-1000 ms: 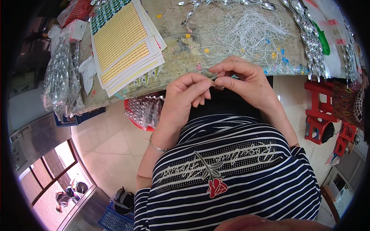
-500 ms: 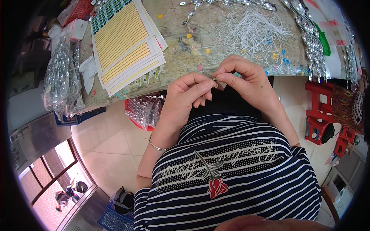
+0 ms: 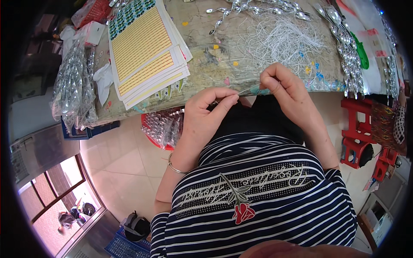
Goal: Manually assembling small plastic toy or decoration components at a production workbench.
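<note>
Thumb and forefinger of the left hand [image 3: 206, 111] are pinched together at the tips, and so are those of the right hand [image 3: 289, 88] — between them runs a short, slanting pale thread [image 3: 248, 89], just off the near edge of the worktable [image 3: 204, 69]. Whether either pinch hides something more, I cannot tell. The handling of this thread looks partway through: it is drawn out between both hands, but no finished knot or join shows. Beyond the hands, a tangled heap of white string [image 3: 284, 43] lies loose, apparently unused. Past it are twisted silver strips [image 3: 258, 7]; more hang in a bunch [image 3: 346, 56] over the edge at right — no thread visibly fastened to them.
</note>
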`<state>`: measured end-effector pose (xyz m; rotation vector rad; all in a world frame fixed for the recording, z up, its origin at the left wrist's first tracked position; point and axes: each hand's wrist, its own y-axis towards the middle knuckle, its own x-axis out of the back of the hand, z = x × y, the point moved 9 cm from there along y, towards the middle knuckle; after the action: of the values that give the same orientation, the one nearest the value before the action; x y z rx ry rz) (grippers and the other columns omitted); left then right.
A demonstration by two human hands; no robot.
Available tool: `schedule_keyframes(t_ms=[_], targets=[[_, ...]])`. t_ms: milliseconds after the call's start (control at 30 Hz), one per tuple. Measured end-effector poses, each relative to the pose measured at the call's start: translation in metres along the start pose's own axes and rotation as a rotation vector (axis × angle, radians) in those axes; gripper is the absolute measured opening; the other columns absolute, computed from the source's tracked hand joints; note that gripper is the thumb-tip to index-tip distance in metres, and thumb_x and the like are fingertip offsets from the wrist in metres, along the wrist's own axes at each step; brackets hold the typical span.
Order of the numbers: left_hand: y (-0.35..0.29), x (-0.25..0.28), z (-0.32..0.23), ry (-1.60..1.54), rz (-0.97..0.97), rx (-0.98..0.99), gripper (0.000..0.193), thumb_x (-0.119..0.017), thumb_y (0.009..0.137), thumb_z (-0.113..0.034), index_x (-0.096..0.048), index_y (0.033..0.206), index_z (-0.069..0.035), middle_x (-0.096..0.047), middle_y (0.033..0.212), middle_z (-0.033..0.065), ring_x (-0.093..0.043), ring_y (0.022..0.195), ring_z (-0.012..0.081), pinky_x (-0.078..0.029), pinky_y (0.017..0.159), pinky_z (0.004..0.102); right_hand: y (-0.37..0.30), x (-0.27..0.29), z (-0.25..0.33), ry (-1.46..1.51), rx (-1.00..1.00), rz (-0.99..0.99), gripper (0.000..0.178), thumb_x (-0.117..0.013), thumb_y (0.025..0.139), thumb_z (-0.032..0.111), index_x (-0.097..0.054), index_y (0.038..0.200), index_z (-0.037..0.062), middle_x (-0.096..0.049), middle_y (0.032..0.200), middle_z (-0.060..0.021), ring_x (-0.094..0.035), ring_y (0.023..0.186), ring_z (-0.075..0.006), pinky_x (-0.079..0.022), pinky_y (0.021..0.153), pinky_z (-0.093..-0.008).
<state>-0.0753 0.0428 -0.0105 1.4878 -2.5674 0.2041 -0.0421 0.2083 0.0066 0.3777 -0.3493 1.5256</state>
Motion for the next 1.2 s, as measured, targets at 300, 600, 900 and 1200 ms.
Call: schedule_keyframes(t_ms=[300,600,900,1200], targets=[[-0.003,-0.006,0.010,-0.330,-0.041,0.134,0.011,-0.063,0.086,-0.004,-0.064,0.096,0.000,-0.065,0.082,0.0046,-0.059,0.073,0.0079,-0.045,0.065,0.0195,-0.003,-0.022,-0.004,0.938,-0.239,0.137,0.015,-0.050,0.096,0.019,-0.053,0.090,0.0058,-0.058,0.092,-0.0046,-0.053,0.085,-0.0091,-0.042,0.074,-0.0232],[-0.003,-0.001,0.011,-0.305,-0.086,0.060,0.011,-0.063,0.088,-0.008,-0.065,0.096,-0.001,-0.065,0.082,0.0028,-0.056,0.070,0.0051,-0.045,0.062,0.0189,0.001,-0.018,0.050,-0.086,0.430,-0.054,0.015,-0.065,0.078,0.006,-0.062,0.092,0.0060,-0.064,0.092,-0.0046,-0.057,0.086,-0.0276,-0.046,0.080,-0.0347],[-0.005,-0.008,0.025,-0.547,-0.032,0.193,0.014,-0.061,0.090,-0.013,-0.063,0.098,-0.001,-0.063,0.082,0.0021,-0.050,0.066,0.0053,-0.041,0.060,0.0177,-0.004,-0.035,0.060,-0.302,0.567,-0.102,0.020,-0.069,0.071,0.002,-0.058,0.088,0.0064,-0.061,0.102,-0.0052,-0.054,0.093,-0.0262,-0.043,0.082,-0.0351],[-0.003,-0.006,0.024,-0.570,-0.049,0.162,0.009,-0.061,0.089,-0.011,-0.062,0.093,-0.003,-0.060,0.078,0.0001,-0.048,0.066,0.0032,-0.039,0.059,0.0162,-0.004,-0.025,0.062,-0.221,0.500,-0.171,0.013,-0.063,0.078,-0.002,-0.057,0.088,0.0052,-0.055,0.098,-0.0086,-0.052,0.089,-0.0247,-0.042,0.079,-0.0323]])
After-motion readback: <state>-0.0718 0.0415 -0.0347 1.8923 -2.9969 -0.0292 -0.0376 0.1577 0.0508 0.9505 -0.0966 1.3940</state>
